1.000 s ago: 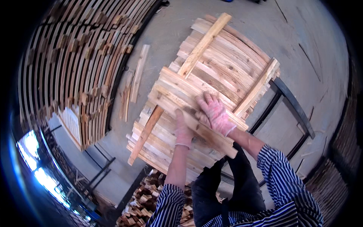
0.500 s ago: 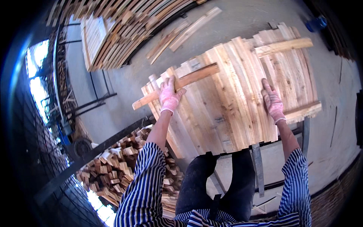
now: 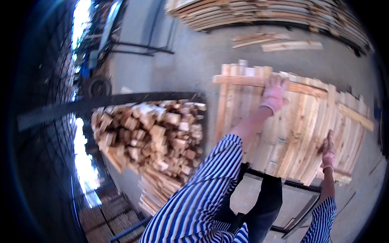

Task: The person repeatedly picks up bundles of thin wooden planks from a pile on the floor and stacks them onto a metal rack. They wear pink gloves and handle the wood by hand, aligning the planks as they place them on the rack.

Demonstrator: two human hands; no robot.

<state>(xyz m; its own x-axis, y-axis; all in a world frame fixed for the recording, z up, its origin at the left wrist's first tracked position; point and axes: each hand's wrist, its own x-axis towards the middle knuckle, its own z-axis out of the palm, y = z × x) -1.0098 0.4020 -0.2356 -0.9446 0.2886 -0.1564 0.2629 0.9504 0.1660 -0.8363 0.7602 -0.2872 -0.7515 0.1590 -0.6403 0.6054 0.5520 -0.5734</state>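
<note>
At two o'clock, the left hand [image 3: 275, 94] spreads over a crosspiece [image 3: 239, 80]; at three, the right hand [image 3: 329, 152] (grip: can't tell) meets pale planks [image 3: 300, 141].

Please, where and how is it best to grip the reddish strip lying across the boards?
Probably its left end, from the left: the strip lies flat across the boards, and that end juts slightly past them, so it looks easy to pinch.

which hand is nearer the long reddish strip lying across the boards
Left. The left hand is over the reddish strip; the right hand is apart from it, farther right and closer to the person, over the boards.
</note>
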